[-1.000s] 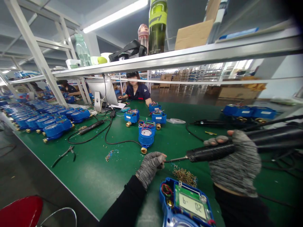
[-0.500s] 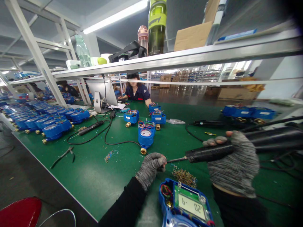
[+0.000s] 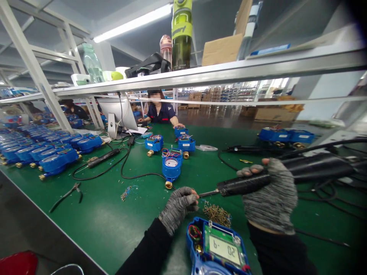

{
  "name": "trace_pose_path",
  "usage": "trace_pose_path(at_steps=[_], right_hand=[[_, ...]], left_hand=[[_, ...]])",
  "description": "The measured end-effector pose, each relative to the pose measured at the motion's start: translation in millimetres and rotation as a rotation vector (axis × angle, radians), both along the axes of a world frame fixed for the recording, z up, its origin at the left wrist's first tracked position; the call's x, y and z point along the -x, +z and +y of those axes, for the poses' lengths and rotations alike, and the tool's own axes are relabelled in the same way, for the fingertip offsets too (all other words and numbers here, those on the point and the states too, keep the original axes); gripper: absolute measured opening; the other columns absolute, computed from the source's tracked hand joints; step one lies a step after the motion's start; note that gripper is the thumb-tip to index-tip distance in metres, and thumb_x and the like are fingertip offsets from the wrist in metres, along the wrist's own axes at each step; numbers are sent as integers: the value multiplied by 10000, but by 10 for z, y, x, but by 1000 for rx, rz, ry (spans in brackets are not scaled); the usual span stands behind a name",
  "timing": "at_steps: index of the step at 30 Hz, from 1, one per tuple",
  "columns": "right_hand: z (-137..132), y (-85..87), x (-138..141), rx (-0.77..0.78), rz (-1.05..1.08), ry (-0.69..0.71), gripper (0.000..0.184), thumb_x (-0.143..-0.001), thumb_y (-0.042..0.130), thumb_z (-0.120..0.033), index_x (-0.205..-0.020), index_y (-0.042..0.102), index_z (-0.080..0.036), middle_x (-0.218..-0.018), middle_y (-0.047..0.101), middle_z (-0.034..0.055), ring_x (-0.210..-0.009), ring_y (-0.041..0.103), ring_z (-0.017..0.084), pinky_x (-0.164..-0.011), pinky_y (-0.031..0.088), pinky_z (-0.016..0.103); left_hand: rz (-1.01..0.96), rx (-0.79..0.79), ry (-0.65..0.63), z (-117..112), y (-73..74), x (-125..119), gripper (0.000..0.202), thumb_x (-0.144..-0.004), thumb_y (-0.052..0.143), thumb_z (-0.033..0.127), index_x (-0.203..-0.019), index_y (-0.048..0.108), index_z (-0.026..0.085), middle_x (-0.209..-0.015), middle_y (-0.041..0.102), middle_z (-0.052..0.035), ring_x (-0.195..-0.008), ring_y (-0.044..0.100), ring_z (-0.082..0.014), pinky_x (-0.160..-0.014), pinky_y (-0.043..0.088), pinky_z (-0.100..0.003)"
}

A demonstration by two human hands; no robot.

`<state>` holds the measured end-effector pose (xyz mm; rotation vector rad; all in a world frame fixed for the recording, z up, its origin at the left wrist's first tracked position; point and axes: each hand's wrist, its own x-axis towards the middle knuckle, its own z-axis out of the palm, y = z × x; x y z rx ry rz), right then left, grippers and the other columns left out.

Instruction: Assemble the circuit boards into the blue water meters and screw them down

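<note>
My right hand (image 3: 269,196), in a grey fingerless glove, is wrapped round a black electric screwdriver (image 3: 243,185) held nearly level, its bit pointing left. At the bit's tip, the gloved fingers of my left hand (image 3: 179,208) are pinched together; whatever sits between them is too small and hidden to make out. Below the bit lies a pile of small brass-coloured screws (image 3: 218,214). Nearest me is an opened blue water meter (image 3: 190,244), its green circuit board and lit display (image 3: 225,249) facing up. Its lower part runs out of the picture.
Several blue meters (image 3: 171,168) stand mid-table, and rows of them (image 3: 54,162) fill the left. Cutting pliers (image 3: 66,195), a second screwdriver (image 3: 103,157) and cables lie on the green table (image 3: 114,229). A co-worker (image 3: 160,110) sits opposite, under a shelf (image 3: 183,76) of bottles.
The whole view has shifted slightly, so things sit further left. Both hands keep the same hold, the bit still at my left fingertips. The co-worker's hand now shows by the farthest middle meter.
</note>
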<state>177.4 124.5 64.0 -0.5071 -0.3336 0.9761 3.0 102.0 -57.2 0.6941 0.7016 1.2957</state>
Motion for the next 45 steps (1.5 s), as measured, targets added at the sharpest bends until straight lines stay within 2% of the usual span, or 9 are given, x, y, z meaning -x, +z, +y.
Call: trace_pose_path(at_steps=[6,15,27,45], right_hand=[[-20,-2,30,10,-13,20,139,-750,658,-215,-851,573,-174,-673,474,-28,-617,478,117,-561,504,266],[-48,36,46,11,15,40,94,-768,624,-206,-837,570,-174,-647,469,-38,-580,469,105,-541,498,249],[-64,41,52,-12,-3,62,77,-766,620,-214,-821,575,-183,-643,469,-38,-579,469,108,-546,504,251],[-93,82,71,5,-15,43,71,-772,604,-205,-823,565,-176,-628,466,-36,-566,460,112,-546,486,256]], left_hand=[[-21,6,32,-6,39,-20,454,-512,875,253,-897,663,140,-762,674,-28,-614,607,-108,-588,457,-236],[-23,35,104,4,47,-21,410,-497,880,243,-835,672,140,-749,682,-29,-617,601,-98,-607,438,-228],[-2,30,88,5,50,-31,404,-482,885,258,-806,676,137,-715,667,-28,-572,573,-92,-562,403,-224],[14,21,69,3,51,-33,421,-483,887,280,-817,676,135,-710,670,-21,-577,592,-105,-583,436,-242]])
